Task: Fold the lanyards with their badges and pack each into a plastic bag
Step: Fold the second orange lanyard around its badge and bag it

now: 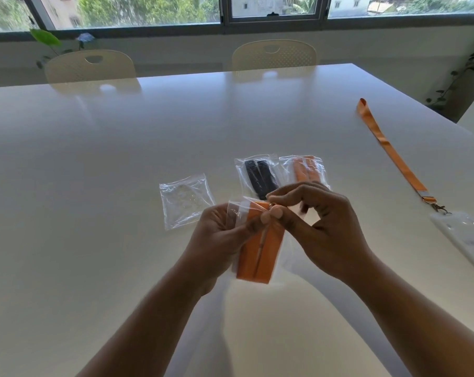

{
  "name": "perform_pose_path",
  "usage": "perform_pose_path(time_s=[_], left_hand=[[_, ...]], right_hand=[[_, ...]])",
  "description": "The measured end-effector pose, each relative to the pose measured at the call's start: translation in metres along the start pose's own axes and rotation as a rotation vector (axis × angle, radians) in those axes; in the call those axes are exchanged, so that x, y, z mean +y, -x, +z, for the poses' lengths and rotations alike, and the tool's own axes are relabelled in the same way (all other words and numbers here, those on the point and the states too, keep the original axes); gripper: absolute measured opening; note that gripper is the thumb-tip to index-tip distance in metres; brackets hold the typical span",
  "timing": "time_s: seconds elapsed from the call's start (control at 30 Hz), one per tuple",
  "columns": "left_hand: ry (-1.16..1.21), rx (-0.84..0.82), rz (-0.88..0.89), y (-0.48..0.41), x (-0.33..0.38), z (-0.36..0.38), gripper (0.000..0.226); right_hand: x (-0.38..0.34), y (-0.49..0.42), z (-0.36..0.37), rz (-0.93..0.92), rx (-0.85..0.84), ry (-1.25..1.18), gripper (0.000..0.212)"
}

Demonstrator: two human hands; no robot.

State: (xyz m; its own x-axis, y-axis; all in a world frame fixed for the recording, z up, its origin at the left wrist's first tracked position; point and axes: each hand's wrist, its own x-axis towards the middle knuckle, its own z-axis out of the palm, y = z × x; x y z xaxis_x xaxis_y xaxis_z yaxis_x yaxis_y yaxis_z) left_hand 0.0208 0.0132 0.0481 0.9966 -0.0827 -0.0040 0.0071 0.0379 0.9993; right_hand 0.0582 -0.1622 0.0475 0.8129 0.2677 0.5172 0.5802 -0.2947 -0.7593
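Fingers of my left hand (pixel 219 236) curled round plastic bag (pixel 237 213), folded orange lanyard (pixel 257 261) inside, right hand (pixel 328 224) pinching bag's top just beside left thumb

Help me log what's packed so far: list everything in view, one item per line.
black lanyard bag: 1, clear with black strap, table centre, beyond the hands
orange lanyard bag: 1, clear with orange strap, right of the black one
empty bag: 1, clear, left of the packed bags
held bag: 1, clear with folded orange lanyard, above the table's near part
loose lanyard: 1, orange, stretched along the table's right side
badge holder: 1, clear, clipped to the loose lanyard
table: 1, white
chairs: 2, cream, far side
plants: 2, green, by the window and far right
left hand: grips the held bag
right hand: pinches its top
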Motion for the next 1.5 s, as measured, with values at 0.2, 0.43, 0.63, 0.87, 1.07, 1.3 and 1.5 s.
perform_pose_path(time_s=[0.2,0.43,0.63,0.87,1.07,1.3,1.5], left_hand=[[-0.015,0.049,0.017,-0.003,-0.006,-0.001,0.065],[0.09,0.089,0.013,-0.003,0.0,-0.001,0.03],[0.062,0.097,0.007,-0.004,-0.003,-0.001,0.035],[0.09,0.097,0.008,-0.003,-0.002,0.002,0.026],[0.097,0.086,0.019,-0.002,-0.005,0.005,0.029],[-0.085,0.186,0.2,-0.008,-0.007,0.004,0.029],[-0.193,0.202,0.214,-0.01,-0.011,0.001,0.039]], right_hand=[[0.003,-0.002,0.002,-0.01,-0.058,-0.006,0.034],[0.006,-0.006,-0.001,0.145,0.014,-0.106,0.033],[0.007,-0.006,-0.003,0.156,0.079,-0.151,0.017],[0.01,-0.008,-0.004,0.199,0.152,-0.23,0.03],[0.018,-0.007,-0.001,0.195,-0.002,-0.19,0.075],[0.014,-0.005,-0.003,0.203,0.004,-0.414,0.079],[0.011,-0.003,-0.003,0.31,-0.028,-0.551,0.064]])
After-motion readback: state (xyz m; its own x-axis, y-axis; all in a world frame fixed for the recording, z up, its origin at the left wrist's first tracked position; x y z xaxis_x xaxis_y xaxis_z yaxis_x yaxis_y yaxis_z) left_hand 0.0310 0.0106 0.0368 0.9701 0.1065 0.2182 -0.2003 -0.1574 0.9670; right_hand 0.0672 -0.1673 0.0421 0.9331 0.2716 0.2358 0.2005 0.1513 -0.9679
